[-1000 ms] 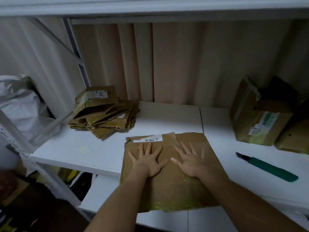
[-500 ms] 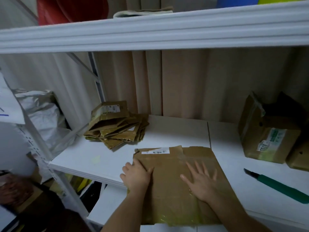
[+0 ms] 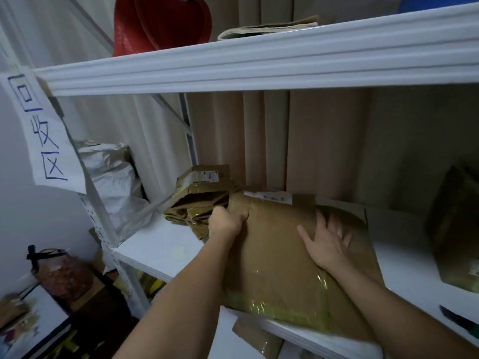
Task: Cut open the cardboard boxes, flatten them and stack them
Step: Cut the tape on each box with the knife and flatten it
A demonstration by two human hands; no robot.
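Note:
A flattened brown cardboard box (image 3: pixel 274 255) with a white label and yellowish tape is tilted up off the white shelf (image 3: pixel 166 247). My left hand (image 3: pixel 226 221) grips its left edge, fingers curled round the cardboard. My right hand (image 3: pixel 326 239) lies flat on its top face with fingers spread. A stack of flattened boxes (image 3: pixel 199 200) sits just left of it at the back of the shelf. An unopened taped box (image 3: pixel 456 229) stands at the far right. The tip of the cutter (image 3: pixel 453 317) shows at the lower right edge.
An upper shelf (image 3: pixel 259 63) overhangs the work area, carrying a red bag (image 3: pixel 160 22) and folded paper. A grey plastic bag (image 3: pixel 114 177) lies beyond the shelf post at left. A handwritten paper sign (image 3: pixel 44 133) hangs on the left. Clutter fills the floor below.
My left hand went from pressing flat to gripping the box's left edge, and the box lifted and shifted left toward the stack. The camera view swung up and left.

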